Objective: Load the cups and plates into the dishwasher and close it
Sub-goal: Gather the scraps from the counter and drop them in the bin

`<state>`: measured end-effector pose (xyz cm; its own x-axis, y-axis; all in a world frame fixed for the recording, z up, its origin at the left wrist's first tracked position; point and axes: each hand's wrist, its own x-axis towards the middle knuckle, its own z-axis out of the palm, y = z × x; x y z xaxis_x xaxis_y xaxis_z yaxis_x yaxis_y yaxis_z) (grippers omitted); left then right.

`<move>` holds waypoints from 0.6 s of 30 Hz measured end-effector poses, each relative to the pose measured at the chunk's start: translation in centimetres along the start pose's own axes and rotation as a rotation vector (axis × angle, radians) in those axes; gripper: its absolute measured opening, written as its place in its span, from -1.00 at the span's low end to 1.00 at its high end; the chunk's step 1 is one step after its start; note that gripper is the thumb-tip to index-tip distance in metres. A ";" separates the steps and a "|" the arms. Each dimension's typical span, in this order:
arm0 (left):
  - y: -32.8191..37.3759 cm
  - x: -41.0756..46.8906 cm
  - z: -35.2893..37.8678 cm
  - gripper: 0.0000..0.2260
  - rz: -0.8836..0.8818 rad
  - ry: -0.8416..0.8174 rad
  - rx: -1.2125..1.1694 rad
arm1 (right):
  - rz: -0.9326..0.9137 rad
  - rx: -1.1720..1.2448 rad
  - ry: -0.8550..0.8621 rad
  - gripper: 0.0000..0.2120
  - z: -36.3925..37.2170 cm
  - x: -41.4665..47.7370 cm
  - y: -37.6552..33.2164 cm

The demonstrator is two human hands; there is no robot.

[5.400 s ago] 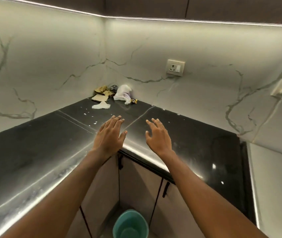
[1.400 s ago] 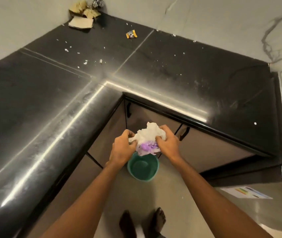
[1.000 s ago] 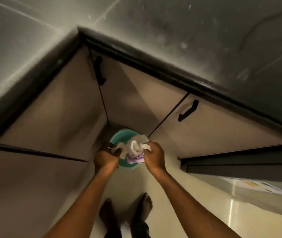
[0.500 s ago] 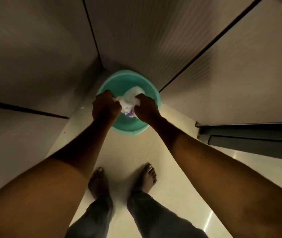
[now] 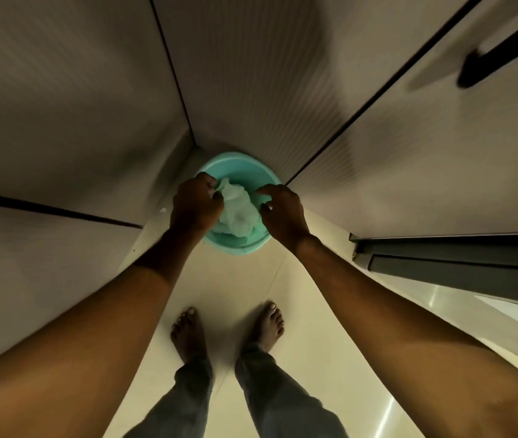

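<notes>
Cups and plates are not in view, nor is any dishwasher I can be sure of. A person bends over a teal tub on the floor, in a corner of cabinet doors. Left hand grips a crumpled white wad inside the tub. Right hand lies at the wad's other edge, and I cannot tell whether it grips. Likely step: binning rubbish before loading. Next: let go, rise, find the dishes.
</notes>
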<state>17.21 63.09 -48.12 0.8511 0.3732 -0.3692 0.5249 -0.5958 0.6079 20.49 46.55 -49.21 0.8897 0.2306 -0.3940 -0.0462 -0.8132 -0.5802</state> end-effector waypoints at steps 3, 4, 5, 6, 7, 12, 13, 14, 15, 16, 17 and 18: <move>2.5 -3.0 -3.1 -0.78 0.089 -0.017 -0.017 | -0.032 0.079 0.080 -0.70 -3.4 -2.5 -2.9; 3.3 -3.9 -4.2 -0.78 0.111 -0.026 -0.017 | -0.057 0.104 0.120 -0.73 -4.5 -3.3 -3.9; 4.4 -5.1 -5.8 -0.78 0.129 -0.030 -0.016 | -0.082 0.118 0.157 -0.74 -5.9 -4.3 -5.2; 5.3 -6.1 -7.0 -0.77 0.139 -0.037 -0.014 | -0.088 0.122 0.177 -0.75 -7.0 -5.2 -6.3; 6.1 -7.1 -8.2 -0.76 0.148 -0.030 -0.013 | -0.078 0.124 0.190 -0.76 -8.1 -5.9 -7.4; 11.0 -11.1 -14.3 -0.67 0.131 -0.015 0.058 | -0.060 0.172 0.277 -0.85 -13.5 -9.8 -12.9; 12.2 -11.7 -15.8 -0.67 0.174 -0.007 0.106 | -0.067 0.175 0.284 -0.85 -14.8 -10.5 -14.1; 12.9 -12.2 -16.8 -0.69 0.238 0.015 0.126 | -0.081 0.176 0.293 -0.85 -15.6 -11.2 -14.8; 14.0 -12.9 -18.4 -0.72 0.310 0.060 0.116 | -0.100 0.171 0.312 -0.84 -17.0 -12.0 -16.0; 14.8 -13.3 -19.4 -0.74 0.370 0.095 0.101 | -0.114 0.167 0.330 -0.84 -17.7 -12.5 -16.8; 15.4 -13.8 -20.3 -0.75 0.423 0.132 0.093 | -0.122 0.168 0.346 -0.82 -18.4 -13.0 -17.6; 16.4 -14.3 -21.7 -0.75 0.481 0.173 0.103 | -0.144 0.182 0.365 -0.81 -19.5 -13.5 -18.8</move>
<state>13.47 63.44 -17.58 0.9873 0.1468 0.0613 0.0802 -0.7923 0.6048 18.20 48.30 -19.04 0.9937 0.1043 -0.0404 0.0404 -0.6713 -0.7401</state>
